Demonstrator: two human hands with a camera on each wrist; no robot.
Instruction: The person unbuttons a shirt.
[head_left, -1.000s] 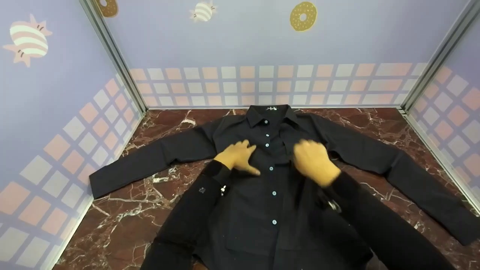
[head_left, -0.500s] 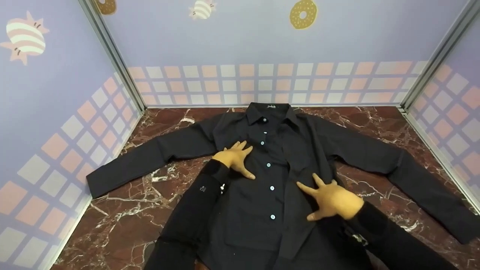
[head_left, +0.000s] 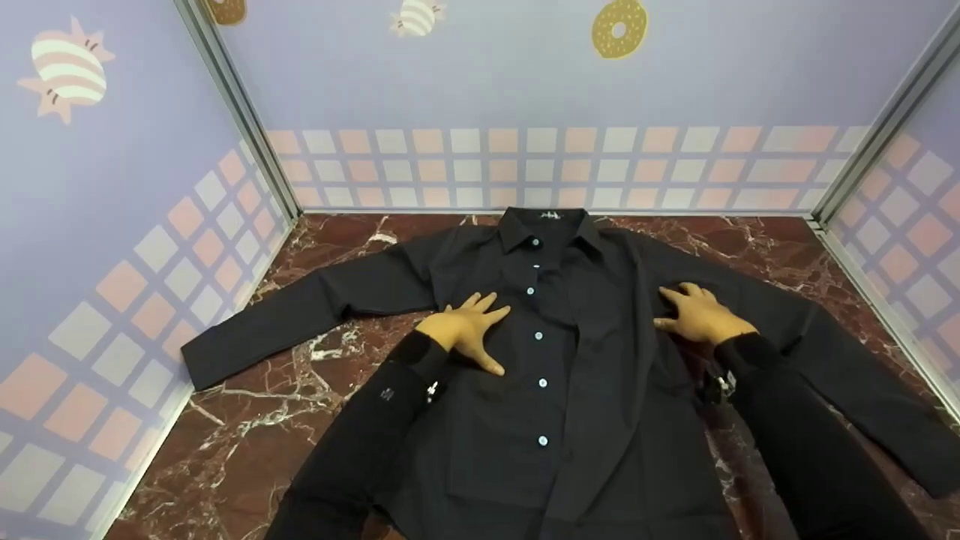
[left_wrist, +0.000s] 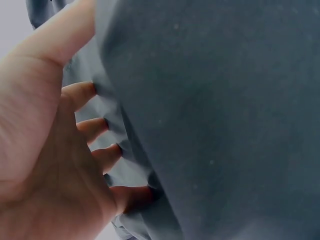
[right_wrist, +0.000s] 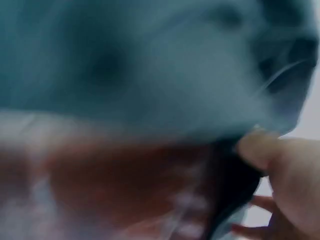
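Observation:
A black long-sleeved button-up shirt (head_left: pixel 487 420) lies face up, collar away from me and sleeves spread to both sides. Its front shows a row of pale buttons (head_left: pixel 538 336). My left hand (head_left: pixel 465 330) rests on the chest at the left of the button row, fingers spread; the left wrist view shows the fingertips (left_wrist: pixel 102 157) pressing into the cloth. Near the right armpit, my right hand (head_left: pixel 701 313) touches the shirt with fingers extended. The right wrist view is blurred, with the thumb (right_wrist: pixel 260 150) at the fabric's edge.
The shirt lies on a dark red marbled tabletop (head_left: pixel 247 435). A patterned back wall (head_left: pixel 480 82) and side walls, the left (head_left: pixel 150 150) and the right (head_left: pixel 922 225), enclose it. The right sleeve (head_left: pixel 862 390) reaches close to the right wall.
My right hand moves from the chest down over the front placket, then out and up to the right armpit. The right front panel now lies flatter. My left hand stays nearly in place.

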